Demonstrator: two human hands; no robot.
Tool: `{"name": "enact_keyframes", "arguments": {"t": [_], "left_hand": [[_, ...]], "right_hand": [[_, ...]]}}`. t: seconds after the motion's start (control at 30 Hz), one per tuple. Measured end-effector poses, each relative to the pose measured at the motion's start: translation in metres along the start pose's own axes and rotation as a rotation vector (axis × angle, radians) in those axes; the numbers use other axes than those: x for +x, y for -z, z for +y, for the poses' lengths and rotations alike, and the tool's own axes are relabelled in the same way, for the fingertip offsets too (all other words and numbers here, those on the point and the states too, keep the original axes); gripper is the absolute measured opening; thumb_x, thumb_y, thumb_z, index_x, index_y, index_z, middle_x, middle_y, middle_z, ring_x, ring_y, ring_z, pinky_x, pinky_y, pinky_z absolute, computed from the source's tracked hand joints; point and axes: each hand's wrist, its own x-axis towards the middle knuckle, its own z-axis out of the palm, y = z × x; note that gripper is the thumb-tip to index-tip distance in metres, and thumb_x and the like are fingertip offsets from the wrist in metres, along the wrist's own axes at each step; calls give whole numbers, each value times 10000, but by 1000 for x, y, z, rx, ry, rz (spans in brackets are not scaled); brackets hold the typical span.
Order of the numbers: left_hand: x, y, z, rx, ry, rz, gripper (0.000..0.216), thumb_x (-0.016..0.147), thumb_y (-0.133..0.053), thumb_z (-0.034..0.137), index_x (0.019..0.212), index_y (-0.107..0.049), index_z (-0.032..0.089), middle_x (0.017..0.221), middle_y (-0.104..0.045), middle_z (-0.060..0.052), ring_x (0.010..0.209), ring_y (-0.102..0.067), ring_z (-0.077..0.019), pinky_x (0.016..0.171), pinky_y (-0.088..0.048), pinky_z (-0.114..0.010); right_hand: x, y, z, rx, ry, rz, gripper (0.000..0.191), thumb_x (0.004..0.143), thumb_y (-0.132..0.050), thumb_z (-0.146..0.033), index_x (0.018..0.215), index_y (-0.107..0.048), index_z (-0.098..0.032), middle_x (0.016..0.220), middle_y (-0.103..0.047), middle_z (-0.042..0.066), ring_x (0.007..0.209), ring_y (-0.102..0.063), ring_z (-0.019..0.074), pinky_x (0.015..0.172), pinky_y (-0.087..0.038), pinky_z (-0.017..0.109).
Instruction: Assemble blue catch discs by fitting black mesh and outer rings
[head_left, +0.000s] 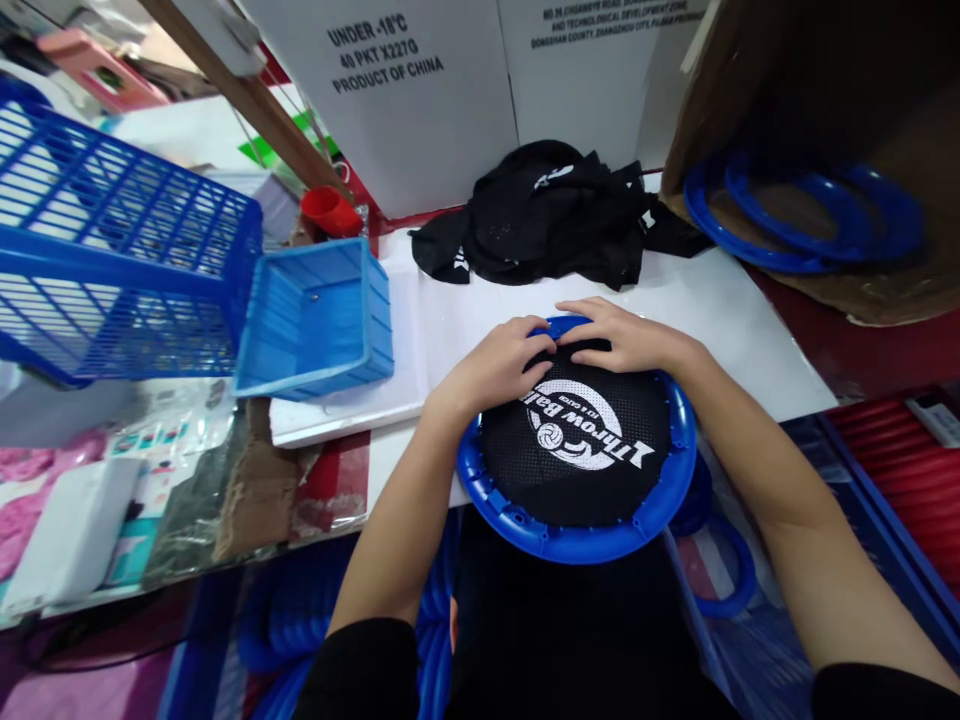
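A round blue plastic ring (pixel 660 500) with black mesh (pixel 577 470) stretched across it lies at the near edge of the white table (pixel 735 320). White lettering is printed on the mesh. My left hand (pixel 499 365) and my right hand (pixel 622 335) both rest on the far rim of the ring, fingers curled and pressing the mesh edge against the rim, fingertips almost meeting.
A heap of black mesh pieces (pixel 555 215) lies behind the ring. Blue baskets (pixel 315 320) (pixel 112 250) stand at the left, beside a red cup (pixel 330 210). Bare blue rings (pixel 802 215) sit in a cardboard box at the right; more rings (pixel 427 620) lie below the table.
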Motion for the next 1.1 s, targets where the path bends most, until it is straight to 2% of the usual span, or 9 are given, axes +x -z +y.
{"name": "enact_keyframes", "arguments": {"t": [0.13, 0.23, 0.37, 0.43, 0.5, 0.7, 0.9, 1.0, 1.1], "left_hand": [[0, -3, 1, 67, 21, -12, 325, 988, -666, 251, 1301, -691, 165, 1434, -649, -173, 1331, -625, -346, 1153, -523, -533], [0, -3, 4, 108, 38, -36, 325, 971, -703, 280, 1269, -702, 151, 1455, -633, -188, 1341, -611, -362, 1153, -511, -527], [4, -2, 12, 152, 110, -99, 256, 951, -719, 286, 1171, -709, 156, 1301, -685, -168, 1210, -653, -359, 1065, -523, -521], [5, 0, 14, 121, 160, -121, 197, 943, -721, 279, 1104, -703, 167, 1189, -707, -136, 1114, -677, -333, 1037, -516, -509], [5, 2, 13, 50, 186, -123, 115, 950, -697, 259, 1034, -694, 180, 1108, -722, -102, 1036, -688, -292, 1020, -508, -481], [3, 7, 2, -237, 261, 3, 54, 912, -658, 193, 923, -710, 199, 927, -766, -38, 889, -699, -212, 860, -522, -354], [5, 4, -2, -465, 358, 190, 43, 829, -751, 213, 792, -767, 199, 788, -780, -19, 777, -711, -181, 787, -552, -327], [6, 1, -6, -564, 382, 231, 42, 798, -791, 197, 805, -751, 188, 799, -776, -21, 771, -714, -167, 793, -580, -321], [8, -2, -12, -666, 377, 219, 128, 772, -813, 160, 856, -718, 180, 858, -782, -27, 803, -724, -159, 827, -605, -324]], "right_hand": [[-1, -3, -3, -31, -11, -78, 389, 1007, -699, -342, 1389, -755, -291, 1727, -470, 103, 1560, -453, 407, 1274, -379, 680], [-1, -2, -6, -16, -28, -91, 409, 979, -734, -333, 1385, -742, -287, 1721, -481, 104, 1553, -465, 411, 1270, -378, 692], [2, 0, -11, 24, -81, -87, 218, 932, -779, -316, 1143, -776, -259, 1670, -544, 98, 1523, -498, 399, 1254, -406, 658], [4, -1, -12, 85, -100, -76, 91, 940, -756, -303, 1015, -746, -252, 1628, -587, 93, 1483, -536, 379, 1233, -430, 628], [6, -3, -13, 158, -107, -68, 44, 953, -717, -289, 949, -703, -248, 1583, -626, 101, 1441, -570, 360, 1213, -445, 606], [11, -6, -9, 273, -146, -25, 95, 953, -683, -315, 905, -635, -248, 1480, -700, 120, 1373, -620, 340, 1187, -440, 586], [13, -4, -8, 396, -230, 34, 147, 904, -698, -369, 890, -619, -245, 1416, -738, 121, 1322, -666, 332, 1163, -457, 555], [14, -3, -8, 440, -264, 58, 163, 890, -709, -390, 891, -631, -247, 1374, -760, 117, 1311, -680, 330, 1165, -456, 554], [14, -1, -6, 455, -282, 73, 176, 888, -713, -406, 880, -638, -248, 1372, -765, 111, 1311, -681, 332, 1169, -452, 553]]}}
